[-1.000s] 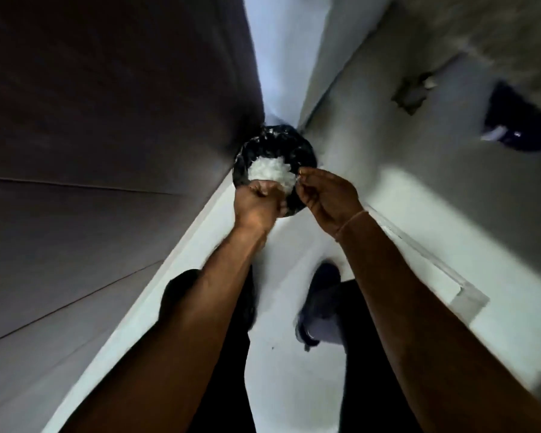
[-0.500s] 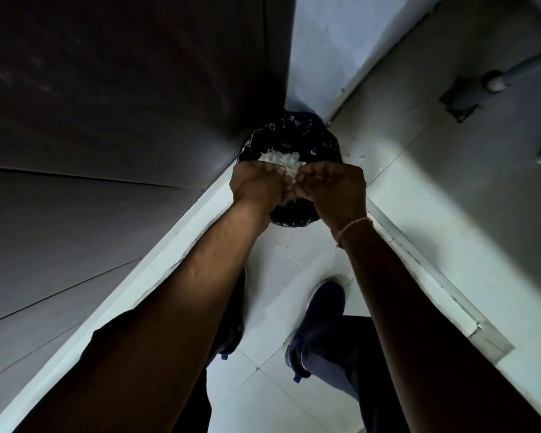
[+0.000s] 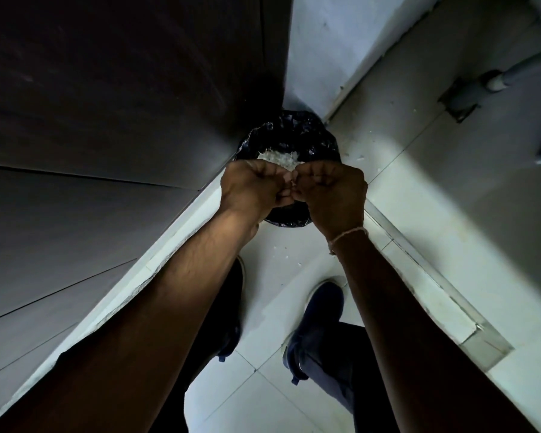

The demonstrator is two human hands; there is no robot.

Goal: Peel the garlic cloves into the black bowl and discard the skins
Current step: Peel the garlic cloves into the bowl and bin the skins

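1. The left hand (image 3: 254, 185) and right hand (image 3: 331, 191) hide the near rim of the bin (image 3: 310, 132).
2. Whatever their curled fingers hold cannot be told.
3. The pipe (image 3: 519, 68) runs off the right edge.

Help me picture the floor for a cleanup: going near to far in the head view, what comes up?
Dark shoes → scattered skin bits → both hands → bin with black liner holding white skins → wall corner.
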